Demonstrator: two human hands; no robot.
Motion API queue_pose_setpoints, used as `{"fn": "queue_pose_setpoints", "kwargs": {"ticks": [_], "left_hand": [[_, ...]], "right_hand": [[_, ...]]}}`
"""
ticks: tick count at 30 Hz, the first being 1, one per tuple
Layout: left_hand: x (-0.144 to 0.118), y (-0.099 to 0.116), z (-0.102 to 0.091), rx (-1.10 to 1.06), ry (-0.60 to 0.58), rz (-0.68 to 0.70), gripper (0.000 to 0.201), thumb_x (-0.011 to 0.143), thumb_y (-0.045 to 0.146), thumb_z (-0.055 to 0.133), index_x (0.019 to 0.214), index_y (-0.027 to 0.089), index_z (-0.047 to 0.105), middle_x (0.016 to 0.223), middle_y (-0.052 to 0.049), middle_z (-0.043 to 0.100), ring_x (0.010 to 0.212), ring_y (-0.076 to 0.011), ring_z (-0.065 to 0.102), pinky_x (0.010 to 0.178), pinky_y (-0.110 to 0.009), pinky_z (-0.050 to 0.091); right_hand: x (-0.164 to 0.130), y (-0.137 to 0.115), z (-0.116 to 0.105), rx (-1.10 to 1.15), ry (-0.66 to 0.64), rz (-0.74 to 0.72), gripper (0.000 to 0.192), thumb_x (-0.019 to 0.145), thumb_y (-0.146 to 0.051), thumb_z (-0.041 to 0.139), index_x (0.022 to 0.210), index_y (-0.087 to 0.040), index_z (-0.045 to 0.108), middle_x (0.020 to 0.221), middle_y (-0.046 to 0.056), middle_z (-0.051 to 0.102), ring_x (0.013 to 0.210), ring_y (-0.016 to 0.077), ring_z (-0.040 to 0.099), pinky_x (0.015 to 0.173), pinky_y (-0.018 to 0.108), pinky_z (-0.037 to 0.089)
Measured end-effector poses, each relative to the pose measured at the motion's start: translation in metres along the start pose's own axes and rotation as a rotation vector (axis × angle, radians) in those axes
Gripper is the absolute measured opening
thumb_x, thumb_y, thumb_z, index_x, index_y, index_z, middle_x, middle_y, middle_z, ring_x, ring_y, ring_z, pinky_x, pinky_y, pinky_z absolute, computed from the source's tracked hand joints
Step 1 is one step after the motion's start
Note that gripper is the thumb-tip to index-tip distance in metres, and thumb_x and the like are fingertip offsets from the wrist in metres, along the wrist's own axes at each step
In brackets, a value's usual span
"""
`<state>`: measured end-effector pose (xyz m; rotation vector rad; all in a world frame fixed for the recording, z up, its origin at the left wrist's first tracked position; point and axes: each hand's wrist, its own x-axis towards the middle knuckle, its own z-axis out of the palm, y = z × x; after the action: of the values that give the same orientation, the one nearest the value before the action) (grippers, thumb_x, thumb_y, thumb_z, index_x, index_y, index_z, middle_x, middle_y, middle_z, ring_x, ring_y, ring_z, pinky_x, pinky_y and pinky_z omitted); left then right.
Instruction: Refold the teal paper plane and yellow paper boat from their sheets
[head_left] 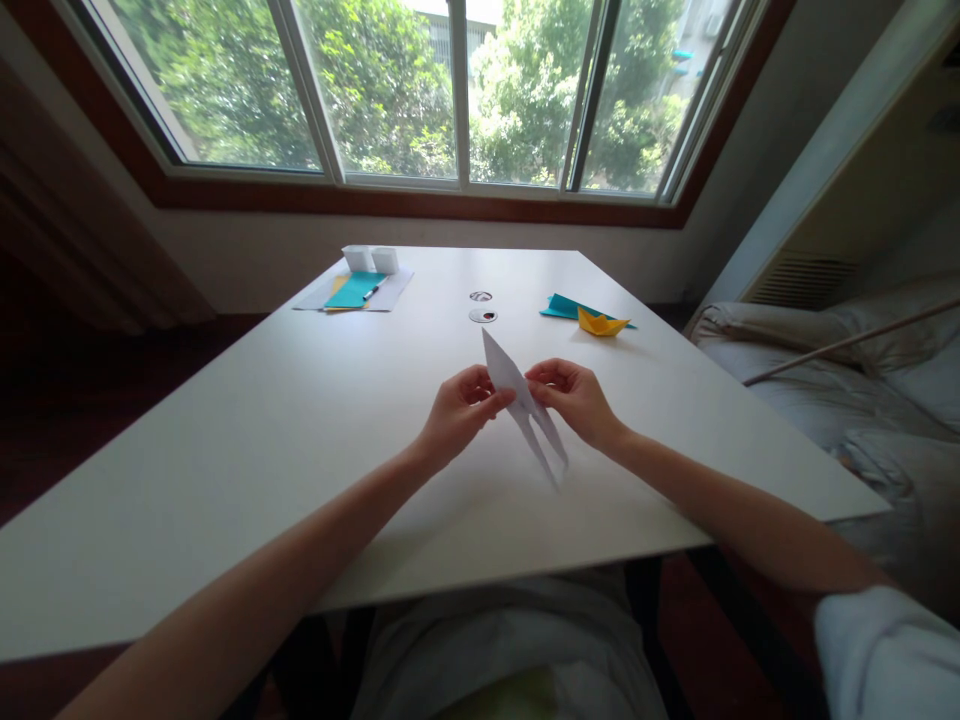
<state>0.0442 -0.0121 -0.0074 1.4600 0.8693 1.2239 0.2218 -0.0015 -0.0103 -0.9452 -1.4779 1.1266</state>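
Above the white table, the left hand and right hand each pinched the folded white paper, already creased into a narrow pointed shape, apparently unfinished. Farther off lay a finished yellow paper boat and teal sheets.

Bare forearms, white short sleeve, pale shirt

My fingertips are tucked behind the folded white paper, whose lower points blur. My left elbow runs off the bottom edge. The two small round things beyond are too small to name.
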Motion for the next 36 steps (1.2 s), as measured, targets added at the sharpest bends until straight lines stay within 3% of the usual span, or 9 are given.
{"fn": "queue_pose_setpoints", "kwargs": {"ticks": [6, 12, 17, 25, 32, 36], "left_hand": [[0.007, -0.005, -0.011, -0.282, 0.149, -0.160, 0.025, 0.062, 0.031, 0.075, 0.073, 0.014, 0.060, 0.067, 0.001, 0.060, 0.059, -0.0091, 0.056, 0.054, -0.021, 0.045], [0.017, -0.011, -0.027, -0.366, 0.336, -0.118, 0.029, 0.060, 0.025, 0.075, 0.082, 0.015, 0.059, 0.071, 0.001, 0.065, 0.065, -0.0096, 0.061, 0.066, -0.023, 0.050], [0.019, -0.010, -0.028, -0.355, 0.378, -0.055, 0.029, 0.058, 0.022, 0.073, 0.080, 0.016, 0.056, 0.068, 0.001, 0.066, 0.065, -0.0113, 0.062, 0.073, -0.030, 0.051], [0.016, -0.007, -0.023, -0.331, 0.392, -0.005, 0.024, 0.060, 0.021, 0.071, 0.078, 0.016, 0.055, 0.065, 0.002, 0.066, 0.063, -0.0105, 0.061, 0.071, -0.029, 0.051], [0.019, -0.013, -0.024, -0.340, 0.483, -0.046, 0.024, 0.058, 0.019, 0.070, 0.074, 0.015, 0.053, 0.062, 0.003, 0.064, 0.061, -0.0097, 0.060, 0.069, -0.028, 0.050], [0.019, -0.016, -0.024, -0.367, 0.469, -0.060, 0.025, 0.058, 0.019, 0.070, 0.076, 0.016, 0.053, 0.063, 0.003, 0.064, 0.061, -0.0103, 0.061, 0.069, -0.029, 0.051]], "right_hand": [[0.001, 0.002, -0.003, 0.058, -0.103, 0.039, 0.041, 0.072, -0.038, 0.068, 0.106, -0.021, 0.054, 0.087, 0.004, 0.067, 0.076, 0.0152, 0.063, 0.065, 0.028, 0.051], [0.002, 0.010, -0.007, 0.044, -0.145, 0.103, 0.031, 0.071, -0.042, 0.067, 0.087, -0.017, 0.061, 0.086, 0.003, 0.065, 0.075, 0.0141, 0.062, 0.066, 0.028, 0.051], [0.005, 0.009, -0.010, -0.060, -0.128, 0.116, 0.031, 0.066, -0.042, 0.071, 0.081, -0.015, 0.066, 0.071, 0.002, 0.065, 0.061, 0.0111, 0.057, 0.058, 0.025, 0.047], [0.010, 0.009, -0.018, -0.050, -0.120, 0.278, 0.032, 0.063, -0.043, 0.073, 0.073, -0.014, 0.067, 0.064, 0.004, 0.065, 0.056, 0.0094, 0.056, 0.057, 0.024, 0.048], [0.012, 0.014, -0.023, -0.055, -0.206, 0.197, 0.031, 0.062, -0.036, 0.074, 0.086, -0.016, 0.068, 0.073, 0.002, 0.067, 0.064, 0.0113, 0.059, 0.063, 0.027, 0.047], [0.012, 0.012, -0.024, -0.150, -0.254, 0.113, 0.028, 0.066, -0.039, 0.070, 0.082, -0.016, 0.067, 0.079, 0.004, 0.067, 0.072, 0.0145, 0.060, 0.066, 0.028, 0.047]]}}
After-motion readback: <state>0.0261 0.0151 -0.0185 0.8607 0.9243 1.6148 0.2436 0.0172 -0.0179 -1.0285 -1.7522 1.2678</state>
